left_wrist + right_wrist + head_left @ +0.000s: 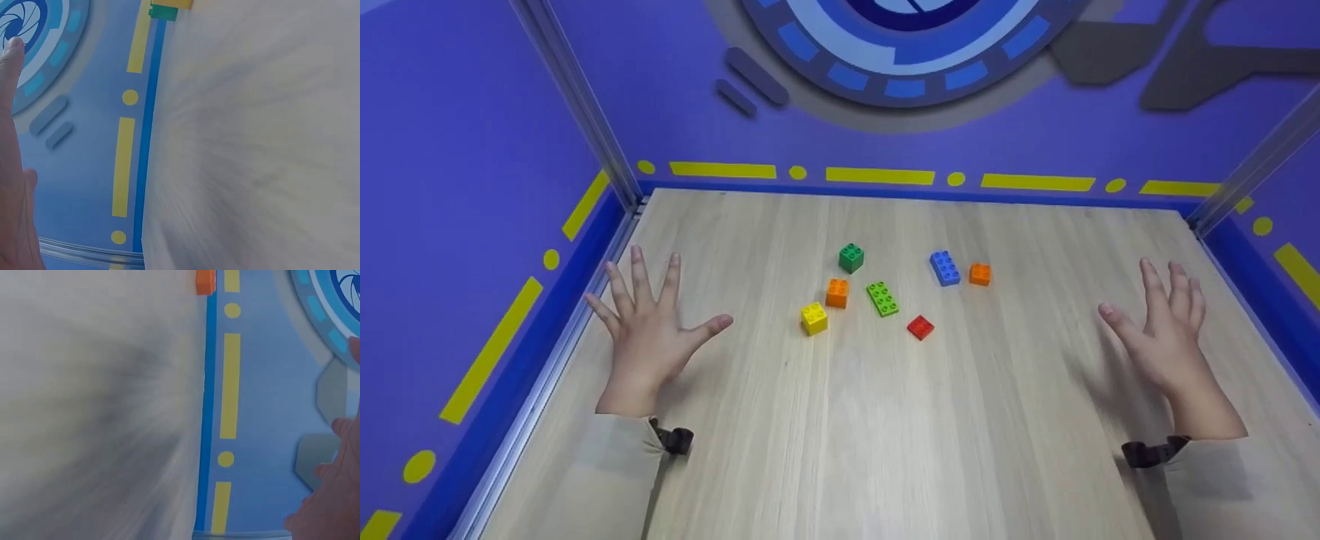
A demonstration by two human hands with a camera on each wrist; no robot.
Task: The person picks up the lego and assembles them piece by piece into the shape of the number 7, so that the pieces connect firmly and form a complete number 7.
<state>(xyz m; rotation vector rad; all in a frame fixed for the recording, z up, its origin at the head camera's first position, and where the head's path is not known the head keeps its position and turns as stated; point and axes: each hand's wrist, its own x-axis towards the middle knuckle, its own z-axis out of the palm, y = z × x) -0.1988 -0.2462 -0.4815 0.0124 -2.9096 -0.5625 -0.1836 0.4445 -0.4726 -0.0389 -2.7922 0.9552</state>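
Toy building bricks lie loose on the table's middle. On the left of the group are a yellow brick [814, 319], an orange brick [837, 293] and a dark green brick [851, 258]. A long lime green brick [883, 299] and a flat red brick [920, 328] lie in the centre. To the right, a long blue brick [945, 268] sits beside a second orange brick [980, 274]. My left hand [649, 337] is spread, holding nothing, left of the bricks. My right hand [1166, 337], fingers extended, holds nothing on the far right.
The wooden table [870, 450] is bounded by a blue-purple back wall [660, 112] with yellow markings and by side walls. Metal posts [585, 105] stand at the corners. A dark wrist strap [675, 440] shows at the left sleeve, another [1147, 453] at the right.
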